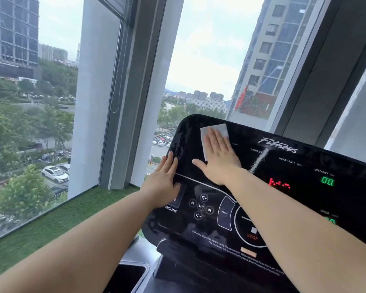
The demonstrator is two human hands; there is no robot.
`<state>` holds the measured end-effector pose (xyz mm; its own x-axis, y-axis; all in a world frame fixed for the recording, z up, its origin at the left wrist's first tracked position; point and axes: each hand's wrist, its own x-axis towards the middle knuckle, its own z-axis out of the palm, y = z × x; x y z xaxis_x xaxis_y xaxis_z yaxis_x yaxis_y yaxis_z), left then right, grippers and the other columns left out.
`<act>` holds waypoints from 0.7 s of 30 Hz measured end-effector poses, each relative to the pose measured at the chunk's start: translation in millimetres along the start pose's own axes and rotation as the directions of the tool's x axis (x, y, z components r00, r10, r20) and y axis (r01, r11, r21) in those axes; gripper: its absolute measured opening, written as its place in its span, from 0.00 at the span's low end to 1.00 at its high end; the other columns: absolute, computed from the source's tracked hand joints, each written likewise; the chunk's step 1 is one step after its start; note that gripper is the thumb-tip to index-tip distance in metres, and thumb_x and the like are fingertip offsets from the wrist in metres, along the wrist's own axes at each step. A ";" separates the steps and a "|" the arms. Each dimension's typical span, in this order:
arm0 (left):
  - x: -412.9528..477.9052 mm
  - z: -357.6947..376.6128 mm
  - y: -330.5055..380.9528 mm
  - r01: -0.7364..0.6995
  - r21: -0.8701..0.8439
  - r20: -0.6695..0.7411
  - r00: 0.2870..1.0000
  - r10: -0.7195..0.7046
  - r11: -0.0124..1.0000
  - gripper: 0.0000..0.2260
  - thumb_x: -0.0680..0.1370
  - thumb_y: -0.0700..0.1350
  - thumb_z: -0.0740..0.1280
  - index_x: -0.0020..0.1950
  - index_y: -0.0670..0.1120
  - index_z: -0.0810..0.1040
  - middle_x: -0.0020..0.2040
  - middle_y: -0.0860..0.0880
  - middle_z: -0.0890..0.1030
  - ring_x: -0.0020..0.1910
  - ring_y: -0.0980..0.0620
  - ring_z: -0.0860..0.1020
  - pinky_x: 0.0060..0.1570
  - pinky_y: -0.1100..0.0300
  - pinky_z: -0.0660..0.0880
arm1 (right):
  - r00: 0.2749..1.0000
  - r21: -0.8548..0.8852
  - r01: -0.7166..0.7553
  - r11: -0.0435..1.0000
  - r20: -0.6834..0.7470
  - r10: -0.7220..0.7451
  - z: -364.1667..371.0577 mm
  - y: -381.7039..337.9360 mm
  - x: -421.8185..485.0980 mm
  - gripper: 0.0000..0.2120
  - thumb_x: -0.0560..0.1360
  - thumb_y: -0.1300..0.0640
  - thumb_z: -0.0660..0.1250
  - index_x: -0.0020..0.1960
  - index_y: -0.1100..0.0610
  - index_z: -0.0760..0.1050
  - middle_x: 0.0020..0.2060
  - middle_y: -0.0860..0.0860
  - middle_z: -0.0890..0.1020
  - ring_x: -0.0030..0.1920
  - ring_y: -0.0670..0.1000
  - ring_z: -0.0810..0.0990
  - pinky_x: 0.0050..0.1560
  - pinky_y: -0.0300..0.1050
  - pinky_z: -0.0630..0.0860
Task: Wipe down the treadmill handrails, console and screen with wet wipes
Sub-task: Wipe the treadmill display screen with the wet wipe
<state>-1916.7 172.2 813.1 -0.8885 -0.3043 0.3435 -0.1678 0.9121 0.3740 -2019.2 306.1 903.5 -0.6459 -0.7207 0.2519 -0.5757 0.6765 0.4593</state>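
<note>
The treadmill console (304, 199) is a glossy black panel tilted toward me, with lit red and green readouts on its right side. A white wet wipe (207, 132) lies flat near the console's upper left corner. My right hand (219, 159) presses on the wipe with straight, spread fingers. My left hand (164, 182) lies flat on the console's left edge, above the INCLINE label, fingers straight and holding nothing. A wet streak runs down the screen (260, 159) to the right of my right hand.
A tall window (209, 60) stands right behind the console, with a grey pillar (97, 92) to its left. Green artificial turf (57, 225) covers the floor at left. A grey tray recess (131, 275) sits below the console's left corner.
</note>
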 end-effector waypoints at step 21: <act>-2.4 -3.1 -4.8 -0.038 -0.075 -0.007 0.999 0.038 0.996 0.32 0.79 0.45 0.55 0.78 0.52 0.40 0.75 0.58 0.34 0.74 0.60 0.36 0.70 0.62 0.55 | 0.990 0.029 0.103 0.994 -0.101 -0.100 20.2 -33.3 -11.6 0.35 0.81 0.39 0.41 0.69 0.58 0.24 0.68 0.52 0.25 0.73 0.52 0.27 0.73 0.50 0.30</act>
<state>-1912.4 167.7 813.1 -0.8914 -0.2713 0.3631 -0.1012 0.9000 0.4240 -2002.7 295.1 868.0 -0.5314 -0.7962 0.2893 -0.6537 0.6026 0.4577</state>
